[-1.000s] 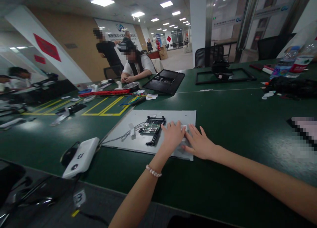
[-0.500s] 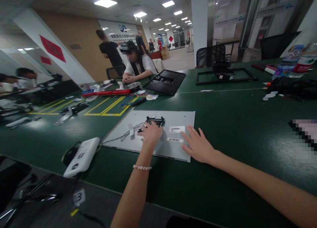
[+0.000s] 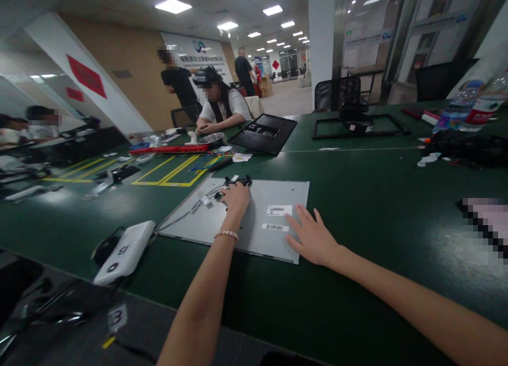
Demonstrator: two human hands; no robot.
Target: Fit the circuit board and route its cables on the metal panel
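Observation:
A flat grey metal panel (image 3: 257, 194), which looks like the back of a display, lies on the green table. Near its far edge, my left hand (image 3: 236, 196), wearing a bead bracelet, has its fingers closed on a black bracket-like part (image 3: 246, 181), largely covered by the hand. Thin grey cables (image 3: 189, 213) with bits of white tape run from there to the panel's left corner. My right hand (image 3: 313, 236) rests with fingers spread over the panel's right edge, just beside a white label (image 3: 278, 211) and a barcode sticker (image 3: 275, 228).
Left of the panel sits a white device (image 3: 126, 255) close to the table's front edge. Beyond are a black plastic back cover (image 3: 263, 133), a black frame (image 3: 317, 134) and a metal bowl (image 3: 214, 139). A seated person (image 3: 224, 109) is across the table. Bottles (image 3: 482, 112) stand far right.
My left hand and the black part have shifted away from me towards the panel's far edge. My right hand stays on the right edge. The view has shifted slightly.

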